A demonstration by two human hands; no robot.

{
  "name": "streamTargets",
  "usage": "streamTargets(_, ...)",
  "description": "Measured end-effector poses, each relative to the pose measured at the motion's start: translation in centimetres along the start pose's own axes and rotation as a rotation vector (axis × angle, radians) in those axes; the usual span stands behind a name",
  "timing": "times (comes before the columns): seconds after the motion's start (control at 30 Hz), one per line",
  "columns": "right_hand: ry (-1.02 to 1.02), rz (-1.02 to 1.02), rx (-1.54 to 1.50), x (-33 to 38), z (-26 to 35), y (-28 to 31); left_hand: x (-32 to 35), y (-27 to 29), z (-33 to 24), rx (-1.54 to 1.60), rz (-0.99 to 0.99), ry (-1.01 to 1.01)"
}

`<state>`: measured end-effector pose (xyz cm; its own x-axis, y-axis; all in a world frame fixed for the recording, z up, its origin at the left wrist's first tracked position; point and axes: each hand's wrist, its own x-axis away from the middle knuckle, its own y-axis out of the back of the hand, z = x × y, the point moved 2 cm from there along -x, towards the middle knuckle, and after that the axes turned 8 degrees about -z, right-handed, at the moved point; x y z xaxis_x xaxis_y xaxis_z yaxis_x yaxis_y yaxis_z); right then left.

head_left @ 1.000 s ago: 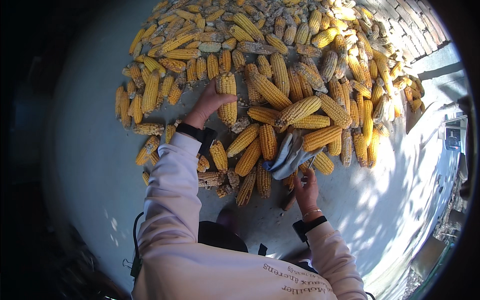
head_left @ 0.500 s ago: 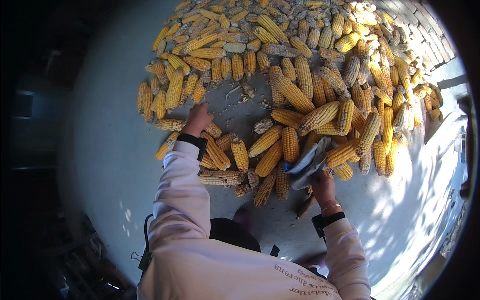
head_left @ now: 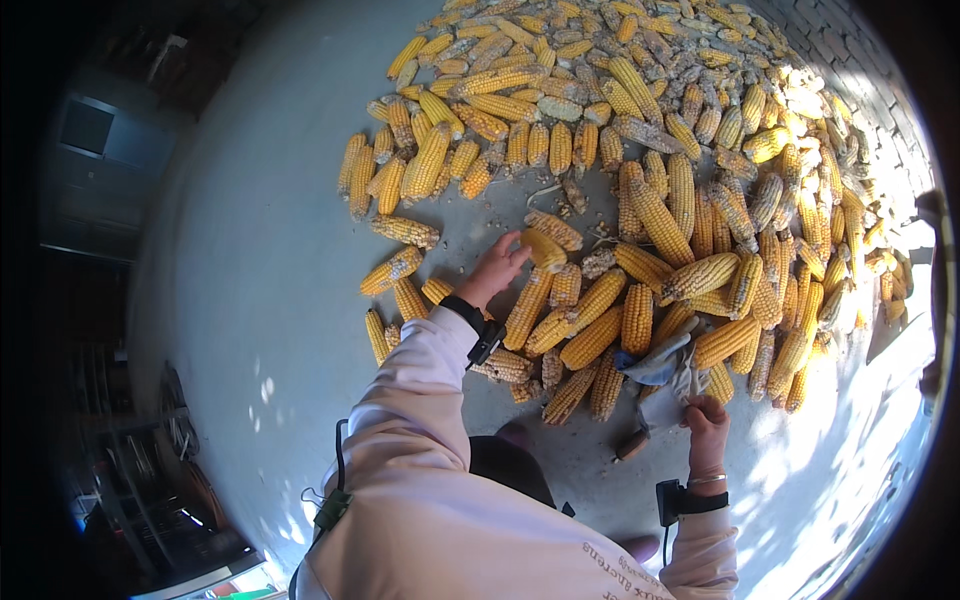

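My left hand [head_left: 496, 268] is at the near side of the spread corn, fingertips against one end of a yellow corn cob [head_left: 543, 250] that is smeared by motion. Just beyond that cob lies another corn cob [head_left: 555, 230]. My right hand [head_left: 706, 420] is closed at the near edge of the corn, pinching the edge of a crumpled grey-blue cloth [head_left: 662, 364], which rests against several cobs. Below the cloth, a flat pale grey piece [head_left: 662, 409] meets a brown wooden-looking handle [head_left: 630, 447]; its kind is unclear.
Yellow corn cobs [head_left: 480, 105] cover the grey floor [head_left: 270, 300] ahead and to the right, some greyish with mould. Loose kernels and husk bits lie among them. A brick wall [head_left: 850, 60] stands at the far right; dark racks [head_left: 150, 470] stand at the left.
The view has swung left, so the corn appears farther right. My left hand has moved slightly right with a cob at its fingertips. Near my right hand, more of the flat grey piece shows.
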<state>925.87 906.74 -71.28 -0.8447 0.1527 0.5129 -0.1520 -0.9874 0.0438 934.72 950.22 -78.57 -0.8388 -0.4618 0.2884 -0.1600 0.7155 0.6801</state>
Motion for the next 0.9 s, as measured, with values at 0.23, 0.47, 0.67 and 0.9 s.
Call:
streamTargets(0.23,0.098,0.124,-0.021,1.7,7.4,1.3,-1.3,8.3,8.2,-0.718,-0.427,0.473)
streamTargets(0.47,0.061,0.122,0.013,1.5,8.5,2.1,-0.9,9.4,8.4,-0.980,-0.118,0.251)
streamTargets(0.67,0.020,0.181,0.067,1.6,7.0,0.8,-2.6,5.3,0.5,-0.222,-0.044,-0.263)
streamTargets(0.9,-0.007,0.250,0.067,2.2,5.6,1.0,3.4,-1.4,-2.6,-0.577,0.128,-0.297)
